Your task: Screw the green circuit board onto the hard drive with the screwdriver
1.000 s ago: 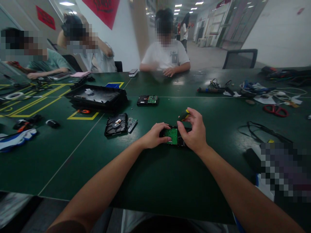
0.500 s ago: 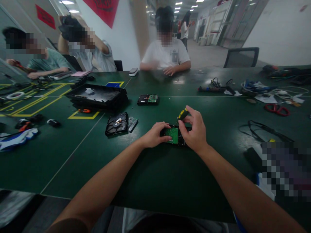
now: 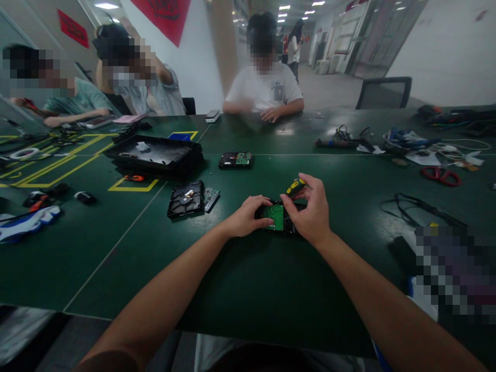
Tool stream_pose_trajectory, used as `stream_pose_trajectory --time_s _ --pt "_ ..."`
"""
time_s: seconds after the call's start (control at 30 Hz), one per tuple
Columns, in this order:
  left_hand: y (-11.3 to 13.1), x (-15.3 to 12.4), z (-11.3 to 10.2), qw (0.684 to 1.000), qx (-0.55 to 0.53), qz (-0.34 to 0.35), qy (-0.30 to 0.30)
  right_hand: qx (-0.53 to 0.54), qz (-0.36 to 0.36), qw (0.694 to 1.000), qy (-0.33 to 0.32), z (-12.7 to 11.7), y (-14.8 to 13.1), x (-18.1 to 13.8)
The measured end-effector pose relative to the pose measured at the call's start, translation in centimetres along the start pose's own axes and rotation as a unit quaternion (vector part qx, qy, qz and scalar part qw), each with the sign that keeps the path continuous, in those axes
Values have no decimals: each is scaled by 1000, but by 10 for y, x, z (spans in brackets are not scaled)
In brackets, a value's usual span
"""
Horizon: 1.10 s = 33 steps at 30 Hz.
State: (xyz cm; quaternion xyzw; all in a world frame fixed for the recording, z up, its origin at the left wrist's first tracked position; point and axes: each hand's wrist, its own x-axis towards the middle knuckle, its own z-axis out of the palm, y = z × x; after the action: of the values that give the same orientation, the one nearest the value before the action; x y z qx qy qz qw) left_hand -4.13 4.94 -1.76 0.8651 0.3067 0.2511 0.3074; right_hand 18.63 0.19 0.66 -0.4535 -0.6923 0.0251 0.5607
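A hard drive (image 3: 276, 217) lies on the green table with its green circuit board facing up. My left hand (image 3: 250, 215) grips its left end, thumb over the near part of the board and fingers along the far edge. Between the fingers and thumb of my right hand (image 3: 311, 209) is a screwdriver (image 3: 295, 187) with a yellow and black handle. It is tilted above the drive's far side, its tip hidden by my hand. Left of my hands rests another hard drive (image 3: 186, 199), beside a loose circuit board (image 3: 211, 199).
A third hard drive (image 3: 236, 159) lies farther back, near a black tray (image 3: 155, 152). Red-handled scissors (image 3: 440, 175) and a black cable (image 3: 411, 204) are to the right. A glove (image 3: 30, 223) lies at the left. Across the table sits a person (image 3: 265, 88), with others further left.
The screwdriver handle has tilted over further to the right, and my right fingers have shifted slightly with it. My left hand and the hard drive stay in place.
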Motion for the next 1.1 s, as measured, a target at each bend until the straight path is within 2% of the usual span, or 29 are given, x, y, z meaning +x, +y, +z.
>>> stream_pose_trajectory --time_s 0.23,0.43,0.6,0.8,1.0,1.1 --pt "-2 0 1 1000 -6 5 6 5 -15 1000 -27 -1 -3 1" --pt "-2 0 1 1000 -2 5 5 13 14 1000 -2 2 0 -2" --pt "-1 0 1 1000 -1 3 5 -17 -10 1000 -9 1 0 -1" --pt "3 0 0 1000 -13 -3 5 61 -8 997 -44 2 -2 -2" --pt "2 0 0 1000 -10 -2 6 -14 -48 998 -33 -2 -3 1" --pt "3 0 0 1000 -10 -4 5 -6 -35 998 -44 -2 -4 1"
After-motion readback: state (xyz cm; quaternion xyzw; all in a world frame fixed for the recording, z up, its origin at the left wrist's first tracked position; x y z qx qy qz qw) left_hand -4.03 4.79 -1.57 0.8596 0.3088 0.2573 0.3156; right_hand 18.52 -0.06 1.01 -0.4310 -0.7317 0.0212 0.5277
